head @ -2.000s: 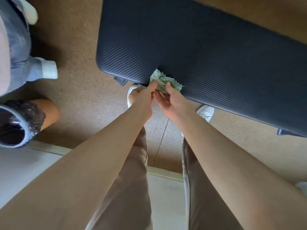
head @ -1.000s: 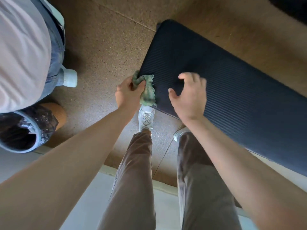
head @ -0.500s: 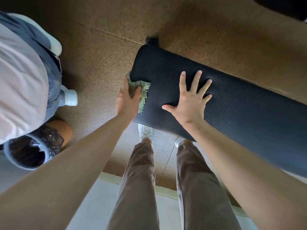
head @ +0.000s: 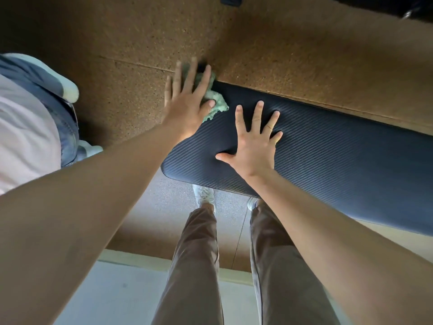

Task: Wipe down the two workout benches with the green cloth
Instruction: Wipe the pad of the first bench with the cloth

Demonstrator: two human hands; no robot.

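Note:
A black ribbed workout bench (head: 328,158) runs from the middle of the view to the right edge. The green cloth (head: 216,102) lies crumpled on its far left corner. My left hand (head: 187,102) presses flat on the cloth with straight, spread fingers and covers most of it. My right hand (head: 255,141) rests flat on the bench pad a little to the right of the cloth, fingers spread, holding nothing.
Another person (head: 30,118) in jeans and white shoes stands close at the left. Brown speckled floor (head: 304,48) surrounds the bench. A dark object (head: 384,4) shows at the top right edge. My legs and white shoes (head: 203,193) stand at the bench's near side.
My left hand has slid the cloth from the bench's near left edge to its far left corner and flattened over it. My right hand stays flat on the pad.

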